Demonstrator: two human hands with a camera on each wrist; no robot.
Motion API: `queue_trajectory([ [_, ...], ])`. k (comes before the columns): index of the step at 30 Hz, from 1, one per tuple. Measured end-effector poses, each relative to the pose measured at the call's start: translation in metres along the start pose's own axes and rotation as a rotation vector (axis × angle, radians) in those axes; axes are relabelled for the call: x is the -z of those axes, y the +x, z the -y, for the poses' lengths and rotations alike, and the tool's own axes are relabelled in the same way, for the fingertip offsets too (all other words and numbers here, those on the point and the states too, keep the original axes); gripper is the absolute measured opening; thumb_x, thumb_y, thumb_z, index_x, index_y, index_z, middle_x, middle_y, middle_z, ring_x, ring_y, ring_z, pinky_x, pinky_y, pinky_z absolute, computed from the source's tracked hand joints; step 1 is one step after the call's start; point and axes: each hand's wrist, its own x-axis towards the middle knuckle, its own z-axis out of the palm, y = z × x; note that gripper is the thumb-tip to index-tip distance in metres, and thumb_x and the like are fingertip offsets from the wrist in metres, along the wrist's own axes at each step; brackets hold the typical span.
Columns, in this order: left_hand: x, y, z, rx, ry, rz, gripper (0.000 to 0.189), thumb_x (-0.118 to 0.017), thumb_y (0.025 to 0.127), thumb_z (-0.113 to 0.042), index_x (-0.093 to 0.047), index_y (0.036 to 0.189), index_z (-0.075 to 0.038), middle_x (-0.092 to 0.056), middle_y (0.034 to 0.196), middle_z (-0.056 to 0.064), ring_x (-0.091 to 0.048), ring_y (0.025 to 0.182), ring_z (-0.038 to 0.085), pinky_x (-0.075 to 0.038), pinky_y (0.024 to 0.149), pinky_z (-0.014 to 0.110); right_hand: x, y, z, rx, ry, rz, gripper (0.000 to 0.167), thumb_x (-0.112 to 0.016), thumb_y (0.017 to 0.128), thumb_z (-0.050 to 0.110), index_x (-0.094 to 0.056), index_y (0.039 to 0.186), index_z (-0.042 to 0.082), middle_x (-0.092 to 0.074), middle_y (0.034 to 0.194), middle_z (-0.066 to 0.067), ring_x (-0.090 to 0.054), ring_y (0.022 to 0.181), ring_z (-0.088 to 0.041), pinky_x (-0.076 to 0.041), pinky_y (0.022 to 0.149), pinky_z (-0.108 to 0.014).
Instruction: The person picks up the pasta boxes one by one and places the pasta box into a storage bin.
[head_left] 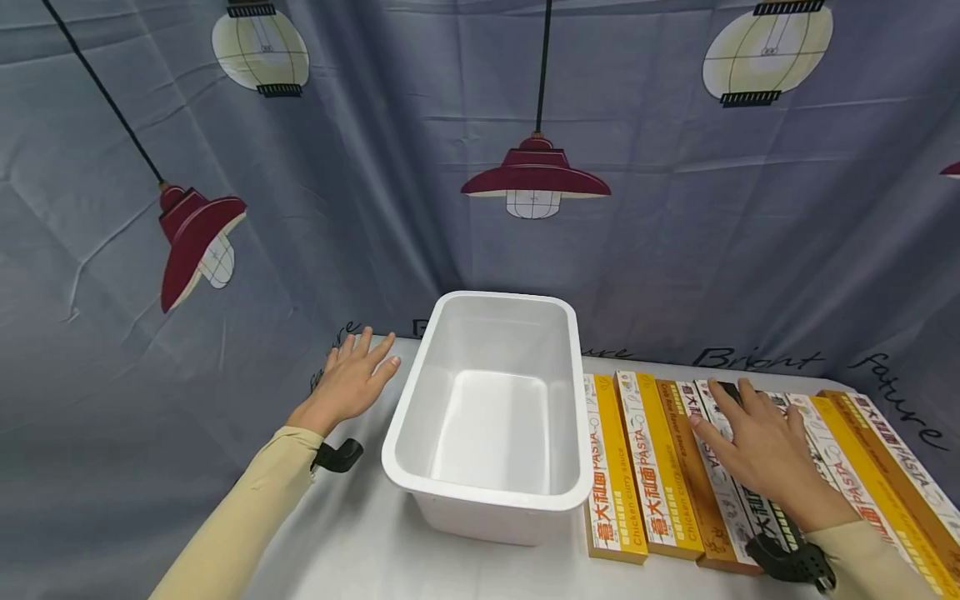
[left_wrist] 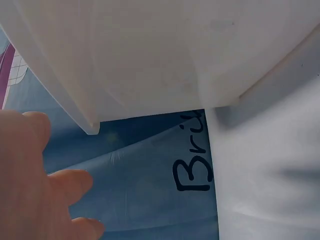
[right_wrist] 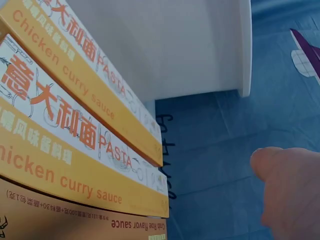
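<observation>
A white plastic bin (head_left: 486,494) stands in the middle of the table, with nothing inside it. My left hand (head_left: 345,379) is held to the left of the bin, fingers spread and apart from its wall. The left wrist view has that hand (left_wrist: 30,185) at its lower left, the bin's side (left_wrist: 145,65) above. Over the row of pasta boxes on the right is my right hand (head_left: 768,454), its fingers extended and holding nothing. Whether it touches the boxes I cannot tell. Nearest the bin lies a yellow-and-white chicken curry pasta box (head_left: 609,471); a similar box (right_wrist: 75,130) is beside it.
More pasta boxes, some with brown sides (head_left: 697,479), lie side by side towards the table's right end. A grey-blue curtain (head_left: 375,208) printed with lamps and lettering hangs behind the white table (head_left: 345,542).
</observation>
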Motion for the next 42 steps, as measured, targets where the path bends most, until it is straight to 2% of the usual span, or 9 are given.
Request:
queue_trajectory([
  [7,-0.005,0.002,-0.003,-0.029,-0.092,0.022,0.064,-0.025,0.11,-0.048,-0.028,0.162,-0.011,-0.009,0.168,0.028,-0.002,0.154,0.055,-0.001,0.121,0.072,-0.002,-0.006,-0.005,-0.006,0.005,0.045,0.077,-0.047,0.103,0.055,-0.034,0.157,0.002,-0.03,0.148,-0.049,-0.032,0.131,-0.068,-0.013,0.104,-0.085],
  [10,-0.01,-0.001,-0.002,-0.026,-0.218,0.03,0.064,-0.023,0.11,-0.047,-0.028,0.162,-0.009,-0.013,0.168,0.026,-0.008,0.155,0.052,-0.005,0.122,0.07,-0.005,-0.01,-0.005,-0.015,0.016,0.074,0.073,-0.046,0.104,0.053,-0.039,0.154,0.0,-0.032,0.148,-0.049,-0.033,0.131,-0.068,-0.014,0.103,-0.085],
  [15,-0.028,-0.011,0.001,-0.011,-0.448,0.018,0.059,-0.027,0.111,-0.043,-0.033,0.16,-0.011,-0.029,0.166,0.019,-0.026,0.153,0.044,-0.025,0.121,0.065,-0.011,-0.02,-0.004,-0.034,0.043,0.12,0.071,-0.048,0.104,0.051,-0.045,0.149,-0.004,-0.034,0.147,-0.047,-0.036,0.131,-0.067,-0.017,0.102,-0.085],
  [20,-0.04,-0.019,-0.004,-0.062,-0.698,-0.004,0.054,-0.034,0.112,-0.033,-0.037,0.157,-0.003,-0.038,0.161,0.022,-0.037,0.148,0.045,-0.035,0.116,0.063,-0.017,-0.031,0.003,-0.071,0.114,0.156,0.071,-0.048,0.104,0.05,-0.046,0.147,-0.006,-0.038,0.146,-0.046,-0.037,0.132,-0.066,-0.017,0.103,-0.084],
  [24,-0.043,-0.027,-0.01,-0.06,-0.893,0.002,0.053,-0.034,0.112,-0.027,-0.034,0.156,0.002,-0.039,0.158,0.026,-0.048,0.14,0.045,-0.052,0.104,0.045,-0.025,-0.039,0.009,-0.097,0.163,0.181,0.069,-0.05,0.104,0.049,-0.046,0.147,-0.005,-0.042,0.146,-0.043,-0.039,0.131,-0.065,-0.016,0.103,-0.084],
  [27,-0.045,-0.03,-0.015,-0.044,-0.985,-0.002,0.053,-0.034,0.111,-0.025,-0.031,0.157,0.002,-0.041,0.152,0.029,-0.058,0.127,0.034,-0.056,0.09,0.029,-0.027,-0.045,0.008,-0.116,0.182,0.188,0.069,-0.05,0.104,0.048,-0.046,0.147,-0.005,-0.042,0.146,-0.042,-0.038,0.131,-0.065,-0.016,0.103,-0.084],
  [32,-0.045,-0.028,-0.021,-0.053,-1.066,-0.012,0.053,-0.037,0.11,-0.021,-0.029,0.157,0.001,-0.044,0.143,0.032,-0.062,0.106,0.009,-0.057,0.082,0.024,-0.027,-0.053,-0.001,-0.156,0.194,0.192,0.071,-0.048,0.104,0.049,-0.044,0.148,-0.007,-0.04,0.147,-0.043,-0.037,0.131,-0.066,-0.016,0.102,-0.085],
  [37,-0.046,-0.027,-0.025,-0.099,-1.09,-0.021,0.058,-0.045,0.106,-0.011,-0.025,0.16,-0.004,-0.041,0.15,0.032,-0.063,0.114,0.013,-0.058,0.084,0.028,-0.026,-0.06,-0.011,-0.213,0.19,0.234,0.075,-0.044,0.105,0.052,-0.04,0.15,-0.008,-0.037,0.147,-0.044,-0.034,0.132,-0.066,-0.016,0.102,-0.085],
  [42,-0.046,-0.027,-0.025,-0.152,-1.038,-0.055,0.055,-0.049,0.104,-0.008,-0.034,0.156,-0.001,-0.041,0.153,0.03,-0.061,0.117,0.011,-0.057,0.085,0.027,-0.026,-0.066,-0.017,-0.229,0.207,0.238,0.075,-0.044,0.105,0.051,-0.04,0.15,-0.009,-0.037,0.147,-0.045,-0.035,0.131,-0.067,-0.017,0.101,-0.085],
])
